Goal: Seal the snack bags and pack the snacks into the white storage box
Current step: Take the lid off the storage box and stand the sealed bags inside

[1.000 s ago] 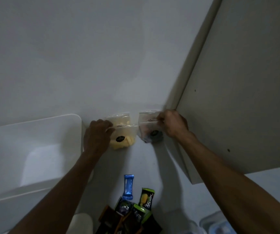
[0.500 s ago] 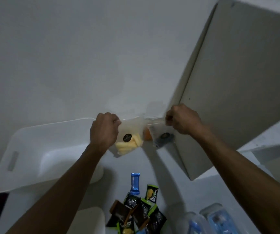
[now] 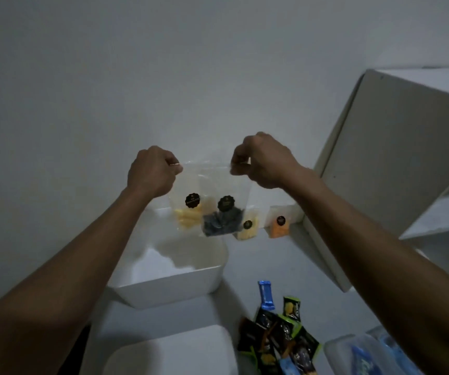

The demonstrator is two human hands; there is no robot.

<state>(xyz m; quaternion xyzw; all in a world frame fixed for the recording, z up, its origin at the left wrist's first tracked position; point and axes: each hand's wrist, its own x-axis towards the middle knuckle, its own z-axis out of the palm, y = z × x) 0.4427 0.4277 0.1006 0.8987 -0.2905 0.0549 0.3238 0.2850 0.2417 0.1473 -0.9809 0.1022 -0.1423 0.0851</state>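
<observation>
My left hand (image 3: 150,171) pinches the top left corner of a clear bag of yellow snacks (image 3: 188,215) with a black sticker. My right hand (image 3: 261,163) pinches the top right corner of a clear bag of dark snacks (image 3: 222,223). The two bags hang overlapped in the air between my hands, above the far side of the open white storage box (image 3: 169,285). Two more clear bags stand on the table by the wall, one pale yellow (image 3: 247,230) and one orange (image 3: 280,226).
A pile of small wrapped snacks (image 3: 277,331) and a blue wrapper (image 3: 266,295) lie at the front right. A white lid (image 3: 174,350) sits at the bottom. Clear plastic containers (image 3: 366,355) are at the lower right. A white shelf unit (image 3: 380,171) stands to the right.
Both hands have lifted their bags off the table by the wall and brought them together over the storage box. The view has shifted, so the box now lies below my hands.
</observation>
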